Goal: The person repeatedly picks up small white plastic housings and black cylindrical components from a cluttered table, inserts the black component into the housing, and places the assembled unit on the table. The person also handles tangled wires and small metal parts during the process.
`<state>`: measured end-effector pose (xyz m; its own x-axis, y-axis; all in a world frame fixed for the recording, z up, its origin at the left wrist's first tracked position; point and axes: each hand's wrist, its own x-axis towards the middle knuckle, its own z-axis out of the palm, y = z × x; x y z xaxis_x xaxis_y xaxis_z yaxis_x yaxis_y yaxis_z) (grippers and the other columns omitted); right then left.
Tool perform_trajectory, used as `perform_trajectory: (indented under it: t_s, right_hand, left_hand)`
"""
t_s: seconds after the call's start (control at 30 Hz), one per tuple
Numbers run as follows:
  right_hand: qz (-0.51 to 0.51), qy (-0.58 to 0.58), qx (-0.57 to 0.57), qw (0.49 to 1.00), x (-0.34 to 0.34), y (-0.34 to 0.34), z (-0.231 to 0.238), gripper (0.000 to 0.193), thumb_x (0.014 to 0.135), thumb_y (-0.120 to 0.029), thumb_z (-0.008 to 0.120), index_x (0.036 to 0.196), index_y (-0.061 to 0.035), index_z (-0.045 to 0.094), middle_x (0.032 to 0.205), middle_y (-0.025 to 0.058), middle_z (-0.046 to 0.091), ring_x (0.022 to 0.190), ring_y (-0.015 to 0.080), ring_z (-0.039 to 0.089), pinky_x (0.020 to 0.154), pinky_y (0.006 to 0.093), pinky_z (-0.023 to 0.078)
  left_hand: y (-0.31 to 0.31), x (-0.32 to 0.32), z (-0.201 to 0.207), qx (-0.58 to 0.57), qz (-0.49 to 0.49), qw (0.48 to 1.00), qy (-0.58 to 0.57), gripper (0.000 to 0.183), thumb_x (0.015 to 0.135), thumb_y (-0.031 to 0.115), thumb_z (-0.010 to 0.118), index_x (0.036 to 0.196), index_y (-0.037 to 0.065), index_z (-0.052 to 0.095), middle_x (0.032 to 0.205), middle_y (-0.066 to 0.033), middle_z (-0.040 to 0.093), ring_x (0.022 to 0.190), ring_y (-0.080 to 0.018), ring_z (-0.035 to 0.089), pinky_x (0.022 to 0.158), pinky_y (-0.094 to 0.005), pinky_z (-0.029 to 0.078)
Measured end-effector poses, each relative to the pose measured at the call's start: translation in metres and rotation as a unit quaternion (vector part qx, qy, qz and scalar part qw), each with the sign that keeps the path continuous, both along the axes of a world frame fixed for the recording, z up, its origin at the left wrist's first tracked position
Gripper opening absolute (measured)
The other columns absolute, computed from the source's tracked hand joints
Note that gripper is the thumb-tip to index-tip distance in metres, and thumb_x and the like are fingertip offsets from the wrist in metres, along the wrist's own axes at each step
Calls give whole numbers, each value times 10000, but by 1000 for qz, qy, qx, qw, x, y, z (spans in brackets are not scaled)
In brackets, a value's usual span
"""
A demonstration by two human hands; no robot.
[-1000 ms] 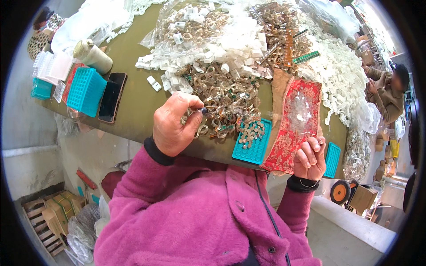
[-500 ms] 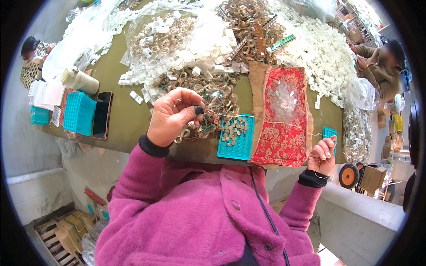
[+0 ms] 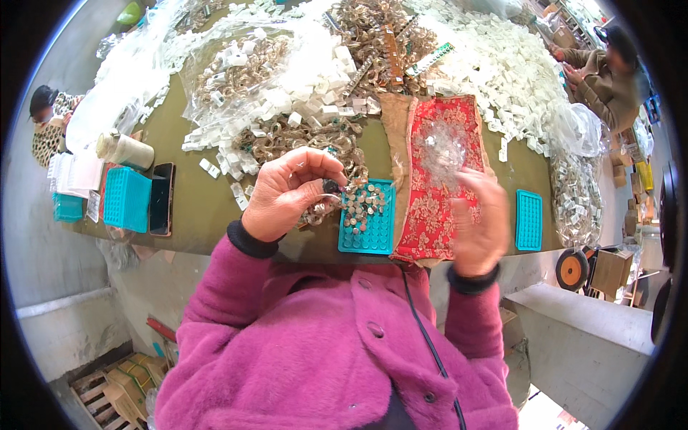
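My left hand (image 3: 292,193), with a black cover on its thumb tip, is closed in a pinch at the near edge of a pile of coiled thin wire (image 3: 287,142). Thin wire (image 3: 331,195) shows at its fingertips; the far end is hidden in the clutter. Right beside it lies a teal tray (image 3: 367,242) with many small round silvery discs (image 3: 364,208) on it. My right hand (image 3: 481,223) is smeared by motion above the right part of a red floral cloth pad (image 3: 423,229). A small heap of clear bits (image 3: 441,147) rests on the pad.
White plastic pieces (image 3: 509,93) are heaped across the back. A second teal tray (image 3: 529,218) lies at right, near a bag of pieces (image 3: 575,208). Stacked teal trays (image 3: 127,201), a phone (image 3: 162,199) and a jar (image 3: 125,151) stand at left. Co-workers sit at both sides.
My right hand has moved left, from beside the right-hand tray to above the red pad. The thin strand stretched between my hands no longer shows. My left hand keeps its pinch.
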<state>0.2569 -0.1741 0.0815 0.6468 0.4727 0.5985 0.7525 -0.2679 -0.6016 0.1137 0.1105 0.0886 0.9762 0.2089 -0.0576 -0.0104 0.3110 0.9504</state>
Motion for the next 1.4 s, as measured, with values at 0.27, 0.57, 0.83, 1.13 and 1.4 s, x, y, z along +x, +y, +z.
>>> perform_trajectory:
  t_s: [0.27,0.57,0.83,1.13,1.4]
  right_hand:
    - [292,131,-96,943,-19,114,2,429,864,-163,808,1251,-35,676,1100,162,698,1046,328,681,936,429,539]
    - [250,272,-40,928,-23,123,-4,114,955,-34,706,1050,21,739,879,106,699,803,198,690,731,309,539]
    - [259,415,-141,861,-23,127,-11,181,1012,-157,697,1052,12,751,859,47,728,793,103,645,706,285,517]
    - [219,509,-96,827,-32,122,-14,166,1039,-156,675,1035,2,725,805,-6,686,681,51,585,610,220,469]
    - [324,709,94,619,-49,118,-23,194,1055,-154,650,1202,-28,661,877,54,742,569,41,525,510,194,400]
  left_hand:
    - [20,-17,7,100,-34,994,-37,273,968,-75,657,1237,-30,640,1114,-68,698,1031,-129,676,880,-279,571]
    - [38,-34,-4,330,55,942,-28,296,830,-109,654,1090,10,730,994,-71,710,890,-152,709,796,-286,587]
    - [38,-30,-15,391,134,898,-151,283,820,-114,676,1057,22,744,1001,-102,714,916,-218,718,783,-323,579]
    - [30,-62,-30,280,101,955,7,223,953,136,761,1118,-8,718,996,-69,673,904,-145,666,801,-286,545]
    - [-7,-87,-45,212,75,972,65,514,842,67,820,1308,-19,621,989,-100,666,832,-162,690,757,-301,588]
